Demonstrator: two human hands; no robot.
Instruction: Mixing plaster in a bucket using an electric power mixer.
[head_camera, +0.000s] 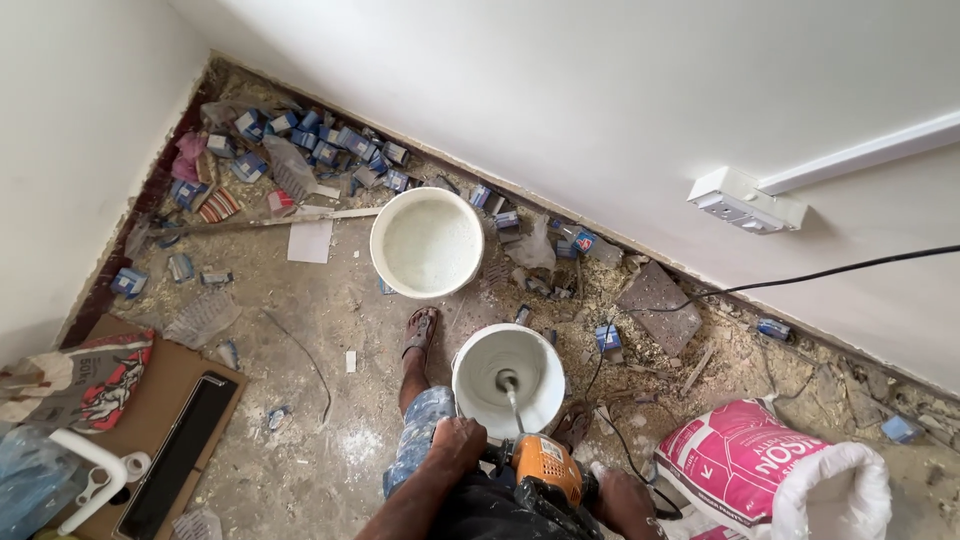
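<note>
My left hand (458, 441) and my right hand (622, 497) each grip a side handle of an orange and black power mixer (545, 470). Its metal shaft (512, 392) runs down into a white bucket (478, 405) of white paste that stands between my feet. My left foot wears a sandal (421, 332) beside the bucket. A black power cord (820, 274) leads from the mixer toward the wall.
A second white bucket (427, 243) of pale liquid stands farther off. An open pink and white sack (775, 465) sits at the right. Small blue boxes (320, 145) litter the dusty floor along the wall. A wall socket (745, 201), cardboard (160, 420) and white pipe (95, 465) are nearby.
</note>
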